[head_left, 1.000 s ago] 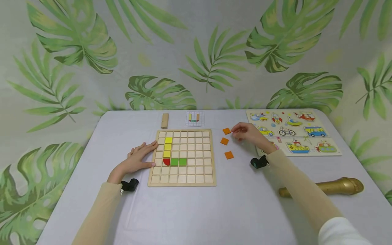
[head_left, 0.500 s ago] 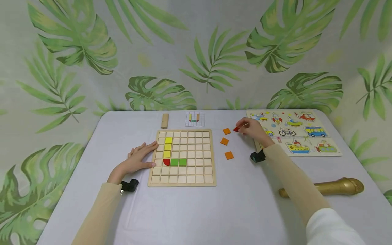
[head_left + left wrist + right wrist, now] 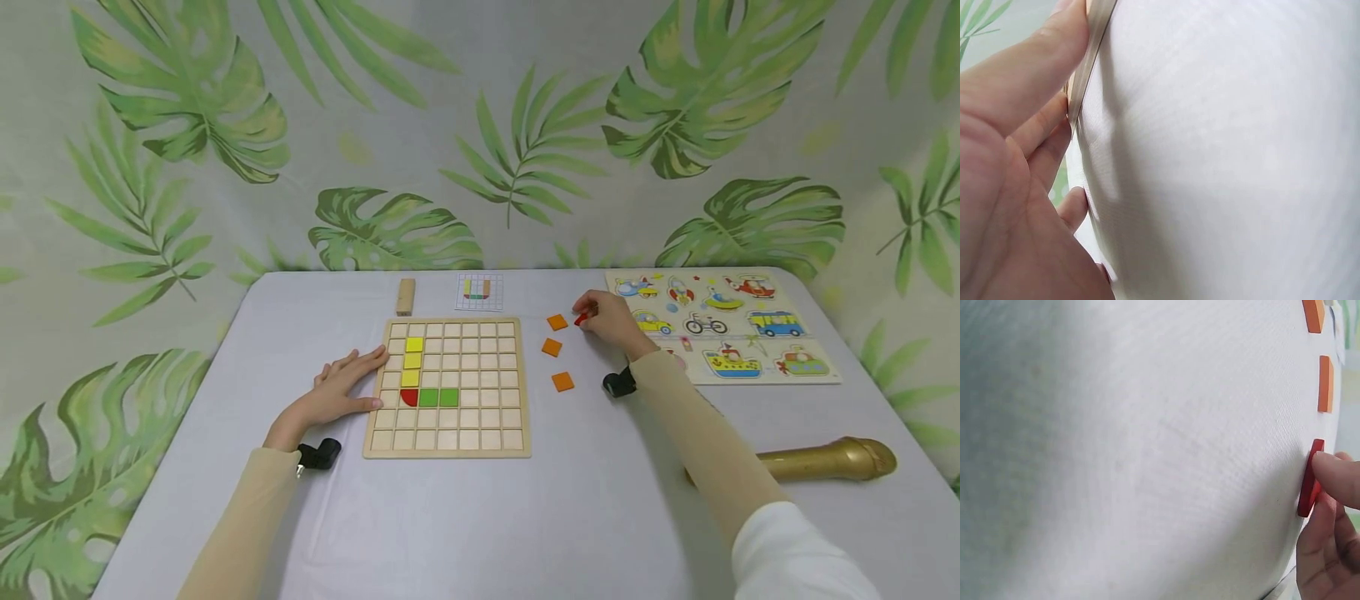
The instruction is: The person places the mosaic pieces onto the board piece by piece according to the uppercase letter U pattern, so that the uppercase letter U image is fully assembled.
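My right hand [image 3: 611,320] pinches a small red tile [image 3: 1311,479] between thumb and fingers, low over the cloth; the fingers cover part of the tile. Just left of it in the head view lie three orange square tiles [image 3: 552,347]. My left hand [image 3: 337,392] rests at the left edge of a wooden grid board [image 3: 522,442], fingers extended and thumb touching the rim. On the board, yellow tiles [image 3: 412,361] stand in a column above a red quarter-round tile [image 3: 409,397], with two green tiles [image 3: 438,397] to its right.
A wooden block [image 3: 406,297] and a printed pattern card [image 3: 479,292] lie behind the board. To the right is a vehicle picture puzzle [image 3: 731,325], partly behind my right hand. A gold-coloured stick-like object [image 3: 828,460] lies nearer, partly under my right forearm.
My right hand, first beside the far orange tile, has moved slightly right and now has the red tile in its fingers. The left hand and the board stay put.
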The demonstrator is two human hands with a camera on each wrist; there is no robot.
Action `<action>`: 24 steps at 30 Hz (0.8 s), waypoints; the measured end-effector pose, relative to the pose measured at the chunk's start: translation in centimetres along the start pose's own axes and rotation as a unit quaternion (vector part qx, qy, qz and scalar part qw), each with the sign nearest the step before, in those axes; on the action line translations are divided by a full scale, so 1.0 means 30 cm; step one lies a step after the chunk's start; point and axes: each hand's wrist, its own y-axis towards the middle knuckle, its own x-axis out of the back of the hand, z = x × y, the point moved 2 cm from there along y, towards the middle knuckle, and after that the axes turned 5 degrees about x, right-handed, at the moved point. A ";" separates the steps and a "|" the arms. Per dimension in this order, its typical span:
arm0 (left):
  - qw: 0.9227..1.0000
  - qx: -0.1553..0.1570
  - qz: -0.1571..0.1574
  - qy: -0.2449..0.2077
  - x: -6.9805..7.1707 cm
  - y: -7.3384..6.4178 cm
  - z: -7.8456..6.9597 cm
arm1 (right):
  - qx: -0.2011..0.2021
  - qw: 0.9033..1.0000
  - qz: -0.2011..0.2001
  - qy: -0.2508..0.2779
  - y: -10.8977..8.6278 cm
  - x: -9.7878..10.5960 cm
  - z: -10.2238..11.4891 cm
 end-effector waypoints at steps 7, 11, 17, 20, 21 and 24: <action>1.000 -0.002 -0.004 0.000 -0.004 -0.002 0.001 | 0.000 1.000 0.001 -0.017 -0.016 0.010 0.014; 1.000 -0.005 -0.006 0.001 -0.006 -0.002 0.002 | -0.006 1.000 0.000 -0.005 -0.030 0.018 0.013; 1.000 -0.006 -0.005 0.001 -0.008 -0.002 0.005 | 0.004 1.000 0.011 0.012 -0.050 0.026 0.018; 1.000 -0.005 -0.004 0.002 -0.009 -0.001 0.007 | 0.014 0.999 0.023 0.046 -0.063 0.023 0.039; 1.000 -0.005 -0.004 0.003 -0.009 0.000 0.007 | 0.018 0.998 0.029 0.061 -0.067 0.019 0.049; 1.000 -0.003 -0.005 0.004 -0.011 0.000 0.009 | 0.028 0.993 0.048 0.107 -0.081 -0.001 0.081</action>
